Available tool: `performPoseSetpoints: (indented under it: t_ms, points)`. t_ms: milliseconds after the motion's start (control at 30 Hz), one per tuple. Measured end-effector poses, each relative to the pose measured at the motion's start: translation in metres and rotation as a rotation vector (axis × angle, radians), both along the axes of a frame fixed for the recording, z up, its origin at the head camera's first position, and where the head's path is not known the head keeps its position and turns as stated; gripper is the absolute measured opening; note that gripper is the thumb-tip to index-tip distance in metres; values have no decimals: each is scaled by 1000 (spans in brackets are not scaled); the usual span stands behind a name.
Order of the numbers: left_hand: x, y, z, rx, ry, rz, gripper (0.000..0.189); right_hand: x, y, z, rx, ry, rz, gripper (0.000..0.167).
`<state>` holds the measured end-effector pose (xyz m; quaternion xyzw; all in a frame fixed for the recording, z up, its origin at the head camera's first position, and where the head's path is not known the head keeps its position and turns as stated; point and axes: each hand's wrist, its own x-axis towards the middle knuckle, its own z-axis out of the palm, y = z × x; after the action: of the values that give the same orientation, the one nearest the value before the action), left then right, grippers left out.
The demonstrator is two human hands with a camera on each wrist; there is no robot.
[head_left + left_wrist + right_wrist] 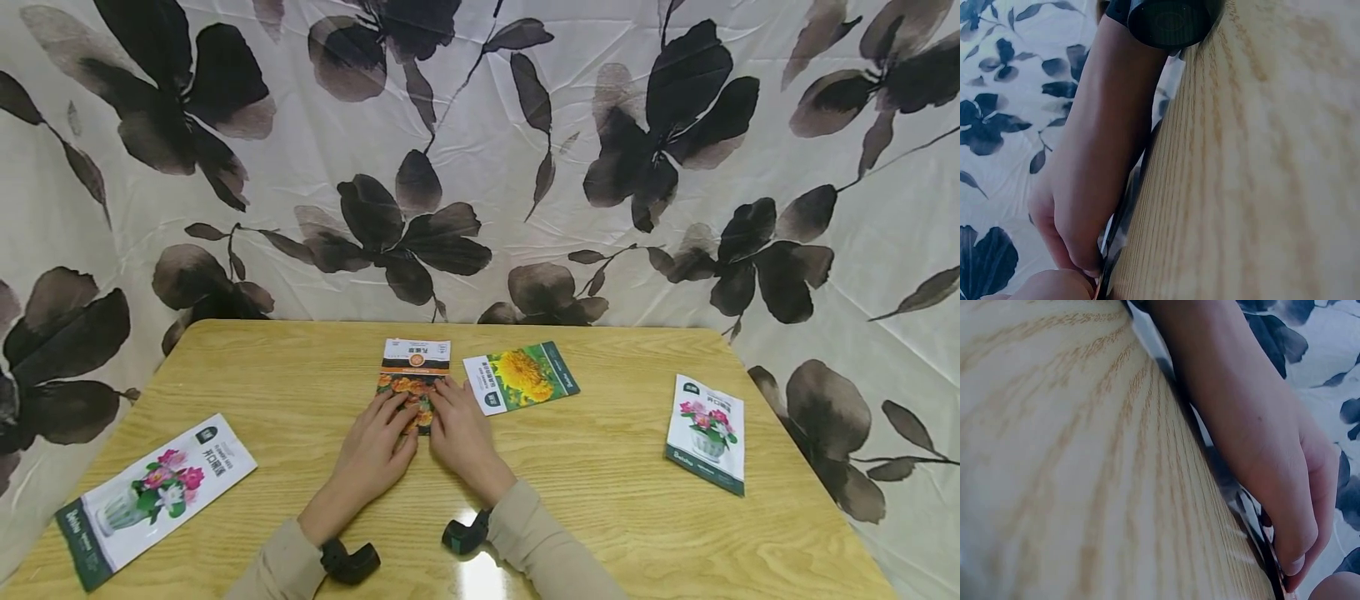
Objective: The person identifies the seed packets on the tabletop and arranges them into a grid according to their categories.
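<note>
A seed packet with orange flowers (415, 383) lies on the table, its white and black end toward the back. My left hand (377, 446) rests on its near left part, fingers extended over the picture. From the other side, my right hand (463, 429) touches the packet's right edge with its fingertips. Both thumbs are near the packet's near end, which the hands partly cover. In the wrist views the left hand (1082, 200) and the right hand (1272, 450) are low at the tabletop, fingers pointing down to the packet.
A yellow-flower packet (522, 377) lies slanted just right of the right hand. Packets with pink flowers lie at the table's left (157, 500) and right (707, 435). A floral cloth (525, 167) hangs behind the wooden table (600, 500).
</note>
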<state>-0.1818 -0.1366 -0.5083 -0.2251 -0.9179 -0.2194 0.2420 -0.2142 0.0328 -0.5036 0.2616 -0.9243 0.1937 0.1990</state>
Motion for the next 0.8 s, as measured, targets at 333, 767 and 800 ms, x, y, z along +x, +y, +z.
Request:
performPoseSetpoints:
  t_ms: [333,767,800]
  points:
    - [3,0,0,-46,-41,-51,45,1,2,2,48,-45,-29,37]
    - [3,0,0,-122,-192,-52,57,-1,5,1,93,-103,-45,41]
    - [3,0,0,-113,-187,-48,56,-1,4,1,97,-104,-46,41]
